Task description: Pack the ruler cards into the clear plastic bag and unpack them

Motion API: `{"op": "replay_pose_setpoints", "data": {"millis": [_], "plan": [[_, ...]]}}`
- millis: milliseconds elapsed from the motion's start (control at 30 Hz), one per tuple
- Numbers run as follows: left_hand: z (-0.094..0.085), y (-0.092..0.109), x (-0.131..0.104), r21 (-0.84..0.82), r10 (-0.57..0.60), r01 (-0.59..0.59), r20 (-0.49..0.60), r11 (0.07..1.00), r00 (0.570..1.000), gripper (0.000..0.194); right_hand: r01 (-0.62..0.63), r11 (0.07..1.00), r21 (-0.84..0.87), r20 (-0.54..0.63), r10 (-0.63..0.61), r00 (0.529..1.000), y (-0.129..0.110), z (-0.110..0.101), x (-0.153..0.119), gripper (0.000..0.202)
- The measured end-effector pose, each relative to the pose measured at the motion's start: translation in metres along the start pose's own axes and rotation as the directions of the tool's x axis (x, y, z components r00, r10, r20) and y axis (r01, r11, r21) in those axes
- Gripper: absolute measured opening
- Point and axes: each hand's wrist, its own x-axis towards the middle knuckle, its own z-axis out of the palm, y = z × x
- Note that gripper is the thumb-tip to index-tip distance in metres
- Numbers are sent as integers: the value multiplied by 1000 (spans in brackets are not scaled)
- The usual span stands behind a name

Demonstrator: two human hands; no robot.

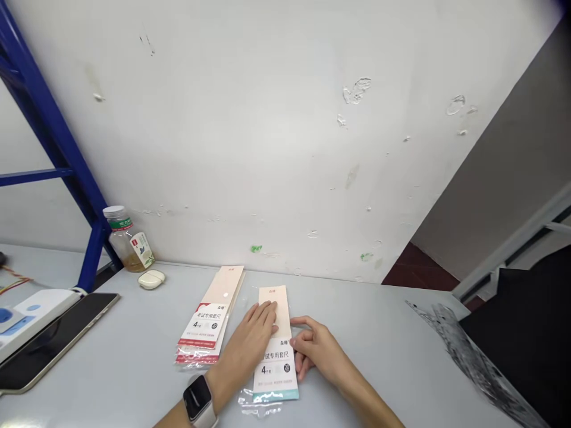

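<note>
A flat packet with a teal lower edge (277,371), in clear plastic, lies on the grey table in front of me. My left hand (253,336) rests on its upper left part, fingers stretched out and lying flat. At the packet's right edge is my right hand (314,348), its index finger extended and its thumb near the edge, the other fingers curled; whether it grips the edge is hard to tell. Left of my left hand lies an overlapping stack of similar packets with red lower edges (206,324).
A phone (57,342) lies at the left by a white device (33,312). Behind are a cream mouse-like object (151,279), a jar (129,241) and a blue metal frame (74,148). Crumpled clear plastic (468,356) and a black item (526,327) are at the right.
</note>
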Motion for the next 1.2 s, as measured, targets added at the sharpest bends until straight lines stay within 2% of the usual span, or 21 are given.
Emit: {"op": "replay_pose_setpoints", "data": {"millis": [200,433,600,733,833,900,933,1000,1067,1133,1200], "plan": [[-9,8,1,-25,-27,27,23,999,999,39,-3,1000,30,12,3,1000,-1,10,2,50],[-4,7,0,-2,17,-17,43,1000,999,36,14,1000,27,48,-16,999,3,16,1,54],[-10,14,1,-31,1,0,27,1000,1000,25,10,1000,27,31,-10,999,5,23,-3,48],[-23,18,3,-78,-16,8,-107,997,994,16,39,999,36,13,-39,999,4,25,-4,53],[-31,15,5,-129,-152,121,-258,984,954,14,102,992,69,-45,-99,994,1,20,-3,58],[-33,10,7,-272,-278,207,-255,940,926,14,151,984,100,-63,-145,987,-1,18,-1,60],[-33,8,8,-381,-338,246,-198,891,920,15,166,980,111,-54,-161,985,-2,17,0,60],[-31,3,9,-610,-411,316,-17,726,911,20,177,976,124,-24,-175,984,-4,17,0,61],[-32,-3,11,-744,-442,372,115,555,889,24,168,978,120,-14,-168,986,-4,18,0,61],[-37,-11,12,-779,-504,389,109,493,857,24,155,983,97,-30,-153,988,-4,17,-1,59],[-49,-25,12,-762,-585,403,39,507,810,24,142,988,63,-54,-139,989,-5,15,-2,56]]}}
